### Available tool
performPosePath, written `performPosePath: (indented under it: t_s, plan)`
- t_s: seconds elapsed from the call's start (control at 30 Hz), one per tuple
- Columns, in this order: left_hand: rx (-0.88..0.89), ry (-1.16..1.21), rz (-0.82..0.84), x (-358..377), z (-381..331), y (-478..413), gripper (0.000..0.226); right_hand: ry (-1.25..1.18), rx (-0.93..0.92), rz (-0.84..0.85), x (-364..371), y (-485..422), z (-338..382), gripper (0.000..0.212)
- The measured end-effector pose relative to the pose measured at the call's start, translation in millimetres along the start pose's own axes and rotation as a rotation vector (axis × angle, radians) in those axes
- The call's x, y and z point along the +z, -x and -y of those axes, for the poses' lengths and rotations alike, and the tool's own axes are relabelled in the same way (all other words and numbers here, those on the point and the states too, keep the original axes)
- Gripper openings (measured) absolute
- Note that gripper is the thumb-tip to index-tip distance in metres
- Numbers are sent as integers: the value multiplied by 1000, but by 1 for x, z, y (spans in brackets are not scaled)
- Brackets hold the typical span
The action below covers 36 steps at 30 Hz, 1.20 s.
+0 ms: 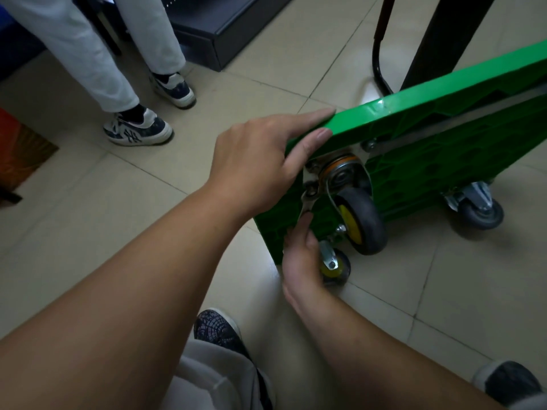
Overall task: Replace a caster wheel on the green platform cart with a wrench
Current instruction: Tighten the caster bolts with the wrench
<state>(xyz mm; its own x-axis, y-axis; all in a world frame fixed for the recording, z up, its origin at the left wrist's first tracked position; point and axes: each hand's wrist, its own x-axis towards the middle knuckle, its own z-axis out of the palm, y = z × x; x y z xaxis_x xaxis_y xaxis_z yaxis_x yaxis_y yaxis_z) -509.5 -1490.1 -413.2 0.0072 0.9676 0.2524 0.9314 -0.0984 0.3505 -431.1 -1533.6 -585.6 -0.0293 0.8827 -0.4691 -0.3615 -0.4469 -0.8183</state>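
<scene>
left grip [254, 161], fingers straight, steadies the tipped green cart [438, 96] so right grip [299, 255], pinching the wrench [307, 205], can work the caster bolt [310, 187] above.

Glossy green plastic cart [429, 93], shiny metal wrench [308, 202], matt rubber caster wheel [365, 223], and smooth glazed floor tiles [296, 54].

The cart [444, 161] stands on edge on the floor [148, 202]; the left grip [260, 161] rests on its top corner; below it the right grip [302, 255] holds the wrench [307, 202], its head seemingly on a bolt beside the caster wheel [364, 220]; a smaller caster [336, 266] sits just right of that grip.
</scene>
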Motion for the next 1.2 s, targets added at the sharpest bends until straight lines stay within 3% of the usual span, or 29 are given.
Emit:
performPosePath:
  t_s: [0.07,0.17,0.3,0.47,0.53,0.63,0.77,0.97,1.07,1.2]
  plan:
    - [-2,17,18,-1,1,0,40,91,-18,15,-4,-2,3,58]
    - [1,31,52,-3,1,-2,41,218,-93,0,-21,-4,6,46]
    - [-5,45,66,-5,0,-1,40,629,-397,-236,-58,-2,0,47]
    - [-1,25,76,-4,1,-2,41,612,-535,-235,-64,7,-5,16]
    - [5,25,76,-4,1,-1,41,594,-553,-230,-63,10,-3,16]
    - [5,21,73,-5,0,-1,41,600,-554,-318,-66,3,-7,36]
    - [-2,18,79,-5,0,-2,41,591,-529,-347,-61,2,-2,19]
    - [-5,22,74,-5,-1,-1,41,461,-465,-254,-41,3,15,17]
    - [-10,36,65,-5,0,-2,40,464,-384,-163,-35,7,21,34]
    - [-3,23,63,-5,0,-2,40,380,-285,-73,-30,6,25,20]
